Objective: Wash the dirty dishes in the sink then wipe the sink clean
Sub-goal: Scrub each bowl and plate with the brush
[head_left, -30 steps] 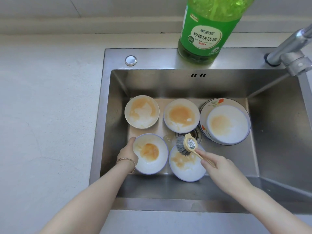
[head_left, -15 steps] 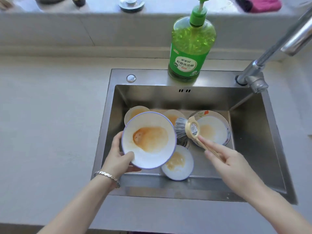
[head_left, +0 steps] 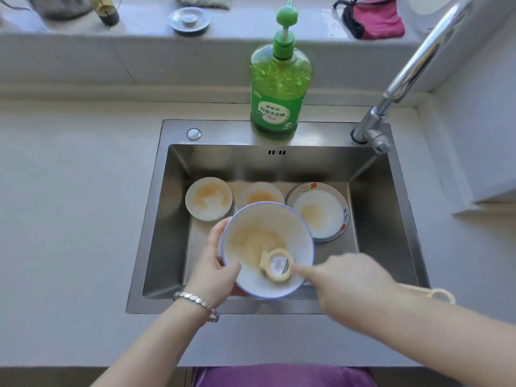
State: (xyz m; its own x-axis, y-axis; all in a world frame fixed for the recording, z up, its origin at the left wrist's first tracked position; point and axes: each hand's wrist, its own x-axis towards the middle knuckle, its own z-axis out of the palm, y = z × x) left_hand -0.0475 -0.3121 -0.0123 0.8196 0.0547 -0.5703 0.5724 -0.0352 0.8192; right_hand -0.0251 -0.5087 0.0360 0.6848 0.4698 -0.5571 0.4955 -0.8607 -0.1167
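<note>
My left hand [head_left: 216, 265] grips the left rim of a white bowl with a blue rim [head_left: 251, 238], held tilted above the steel sink [head_left: 156, 219]. Orange-brown residue is smeared inside the bowl. My right hand [head_left: 349, 283] holds the handle of a dish brush [head_left: 277, 265], whose head presses into the bowl's lower part; hand and brush are motion-blurred. On the sink floor lie a small stained bowl [head_left: 208, 198], a stained plate [head_left: 261, 194] partly hidden behind the held bowl, and a flower-patterned bowl [head_left: 318, 215].
A green dish-soap pump bottle [head_left: 279, 88] stands on the sink's back rim. The faucet [head_left: 402, 82] rises at the back right. A grey counter [head_left: 69, 219] surrounds the sink. On the ledge sit a metal drain strainer [head_left: 190, 20] and a pink cloth [head_left: 374, 19].
My left hand lifted the blue-rimmed bowl from the sink floor and brought it toward the middle. My right hand moved the brush into the bowl, smearing the stain. The camera tilted up.
</note>
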